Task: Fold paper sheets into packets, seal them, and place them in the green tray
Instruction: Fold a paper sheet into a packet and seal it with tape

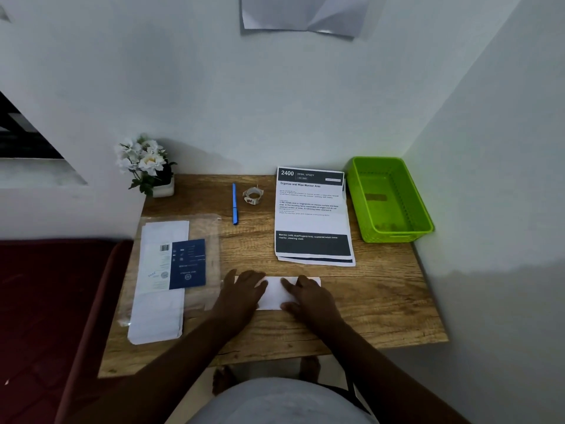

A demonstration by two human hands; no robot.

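A folded white paper sheet (pixel 275 293) lies flat on the wooden desk (pixel 382 301) near its front middle. My left hand (pixel 241 290) presses on its left end with fingers spread. My right hand (pixel 308 296) presses on its right part, fingers flat and pointing left. A stack of printed sheets (pixel 312 215) lies behind the hands. The green tray (pixel 419 209) stands at the back right corner with nothing visible in it. A roll of tape (pixel 253 195) sits at the back middle.
A blue pen (pixel 234 203) lies left of the tape. A clear plastic pack of envelopes with a dark blue label (pixel 166 270) covers the desk's left side. A white flower pot (pixel 153 169) stands at the back left. Walls close the back and right.
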